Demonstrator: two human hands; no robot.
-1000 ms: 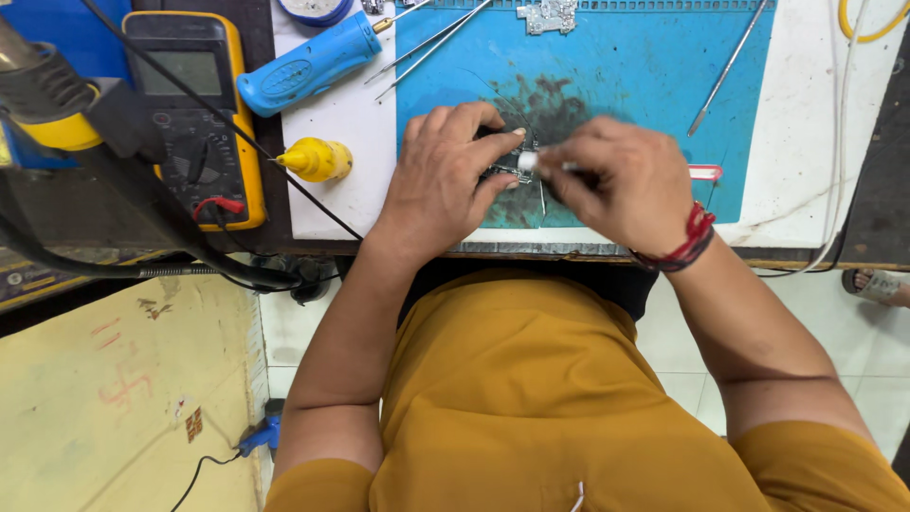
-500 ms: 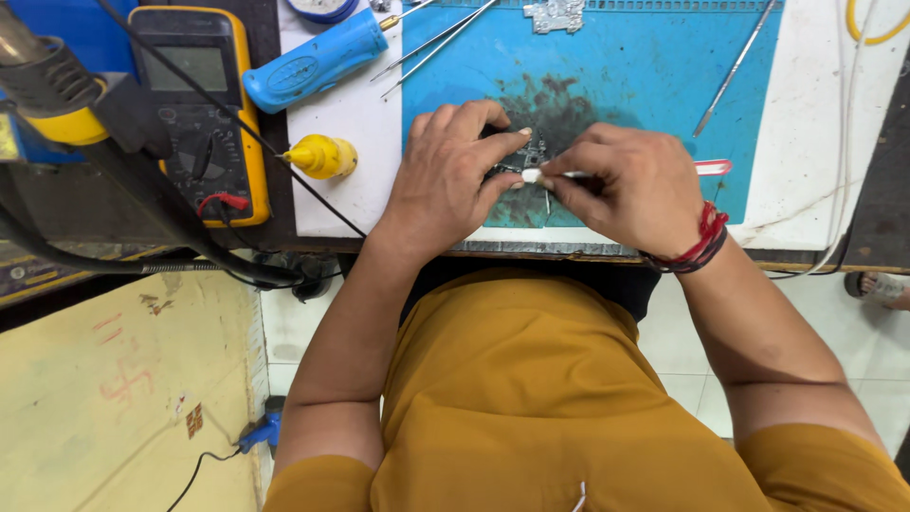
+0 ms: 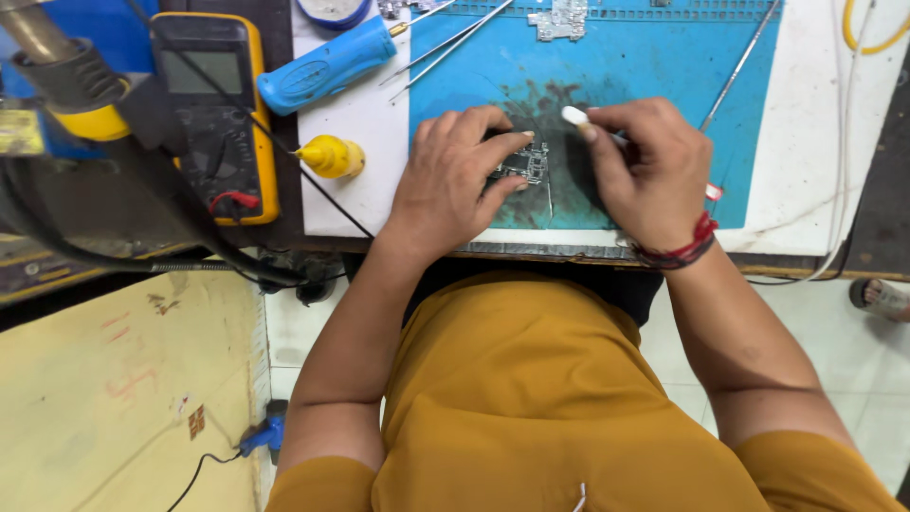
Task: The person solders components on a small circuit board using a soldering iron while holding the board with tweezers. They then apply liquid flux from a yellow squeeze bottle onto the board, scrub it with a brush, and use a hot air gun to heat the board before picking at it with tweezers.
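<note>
- The left hand (image 3: pixel 455 185) lies palm down on the blue mat (image 3: pixel 645 66), its fingers curled and spread over a small grey circuit board (image 3: pixel 527 163), pinning it by its left edge to the dark, smudged patch of the mat.
- The right hand (image 3: pixel 649 171) is closed around a thin tool with a white tip (image 3: pixel 574 116); the tip pokes out past the thumb and forefinger, just above and to the right of the board and apart from it.
- A red piece (image 3: pixel 712 192) shows below the right hand near the wrist; it may be the other end of the same tool, though the hand hides the join.
- A red-and-black thread band (image 3: pixel 684 248) circles the right wrist.
- The mat rests on a white surface (image 3: pixel 806 142), near its front edge.
- To the left of the mat lie a blue-handled tool (image 3: pixel 327 64) and a small yellow bottle (image 3: pixel 329 156), with a yellow-cased multimeter (image 3: pixel 216 104) further left.
- Metal tweezers (image 3: pixel 455 43) lie slantwise at the mat's upper left corner, and a second thin metal probe (image 3: pixel 739 62) lies upper right.
- Another small board piece (image 3: pixel 561 19) sits at the mat's top edge, well apart from the hands.
</note>
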